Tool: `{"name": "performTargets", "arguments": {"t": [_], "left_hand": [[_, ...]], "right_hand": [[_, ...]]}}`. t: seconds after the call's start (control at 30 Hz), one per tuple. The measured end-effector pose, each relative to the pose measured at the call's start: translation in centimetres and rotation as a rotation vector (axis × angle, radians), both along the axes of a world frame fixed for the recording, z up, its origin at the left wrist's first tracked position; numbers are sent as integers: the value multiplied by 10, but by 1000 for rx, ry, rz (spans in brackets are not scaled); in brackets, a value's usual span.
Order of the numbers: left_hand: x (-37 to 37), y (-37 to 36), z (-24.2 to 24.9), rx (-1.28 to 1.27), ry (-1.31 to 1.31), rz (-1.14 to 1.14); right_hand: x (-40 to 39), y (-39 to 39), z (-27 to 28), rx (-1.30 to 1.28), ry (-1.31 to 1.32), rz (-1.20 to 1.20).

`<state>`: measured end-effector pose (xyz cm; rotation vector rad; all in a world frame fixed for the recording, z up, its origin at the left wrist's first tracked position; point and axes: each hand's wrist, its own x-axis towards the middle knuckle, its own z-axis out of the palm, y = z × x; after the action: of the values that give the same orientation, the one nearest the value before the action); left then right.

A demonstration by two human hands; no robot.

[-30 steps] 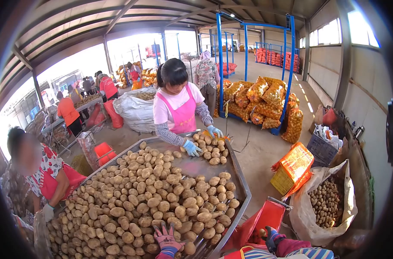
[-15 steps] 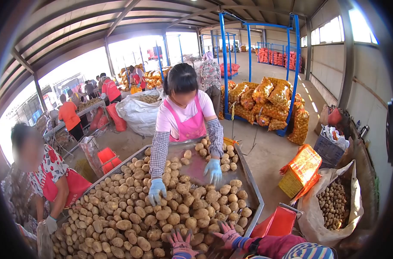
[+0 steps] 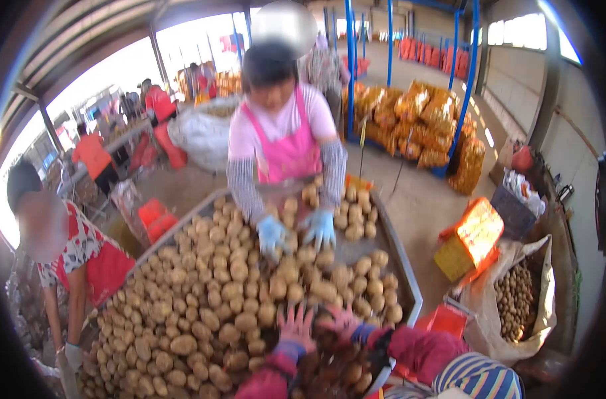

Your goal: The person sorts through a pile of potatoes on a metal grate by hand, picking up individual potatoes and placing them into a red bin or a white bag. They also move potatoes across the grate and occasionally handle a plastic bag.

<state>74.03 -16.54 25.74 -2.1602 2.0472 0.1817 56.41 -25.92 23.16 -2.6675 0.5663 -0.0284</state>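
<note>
My left hand, in a pink glove with a purple-blue cuff, lies with fingers spread against the near side of a potato heap. To its right, my right hand wears a matching glove; its fingers are stretched out and touch potatoes. Neither hand grips anything. Between my forearms and just below the hands are dark, blurred potatoes. The heap lies on a metal-rimmed sorting table. Across it, a co-worker's two blue-gloved hands rest on the heap's far side.
Another person leans at the table's left edge. At right stand a white sack of small potatoes, an orange-covered yellow box and a dark crate. Full net bags are stacked behind, by a blue frame. Striped cloth shows lower right.
The view has tipped downward. Both my hands have moved forward into the near potatoes. The co-worker opposite has drawn the blue-gloved hands back and closer together.
</note>
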Motion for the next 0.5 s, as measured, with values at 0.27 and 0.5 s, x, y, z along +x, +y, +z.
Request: {"name": "performTargets", "arguments": {"t": [0.27,0.5], "left_hand": [[25,-97,14,48,-110,-44],[34,-135,10,-126,-34,228]], "right_hand": [[41,-98,34,-116,213,-151],[46,-158,47,-242,270,-473]]}}
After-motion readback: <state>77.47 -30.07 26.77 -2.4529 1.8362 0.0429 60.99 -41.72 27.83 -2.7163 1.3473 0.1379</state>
